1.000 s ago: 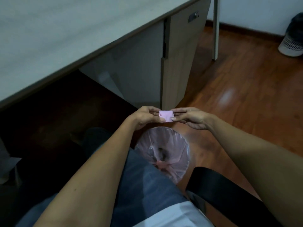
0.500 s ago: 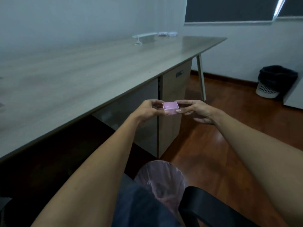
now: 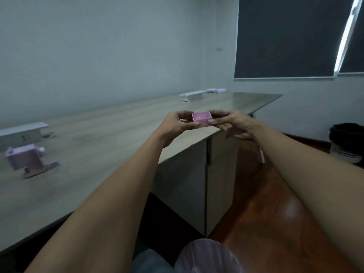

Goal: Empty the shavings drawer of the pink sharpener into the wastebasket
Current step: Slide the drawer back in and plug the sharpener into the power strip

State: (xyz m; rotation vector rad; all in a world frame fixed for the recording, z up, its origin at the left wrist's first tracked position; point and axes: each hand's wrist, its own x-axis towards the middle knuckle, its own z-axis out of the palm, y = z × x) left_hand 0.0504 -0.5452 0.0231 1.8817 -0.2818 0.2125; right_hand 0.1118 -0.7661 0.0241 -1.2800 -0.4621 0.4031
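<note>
Raised from above the wastebasket (image 3: 208,257), the drawer (image 3: 201,119) now hangs upright over the counter (image 3: 110,134) edge, pinched between left hand (image 3: 177,125) and right hand (image 3: 230,123). Sharpener (image 3: 27,160) sits far left; hasty reinsertion could misalign.

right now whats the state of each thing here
shavings drawer: out of the sharpener, open side up, looks empty
left hand: pinching the drawer's left end
right hand: pinching its right end
pink sharpener: upright on the desk, blurred
wastebasket: lined, below the arms
</note>
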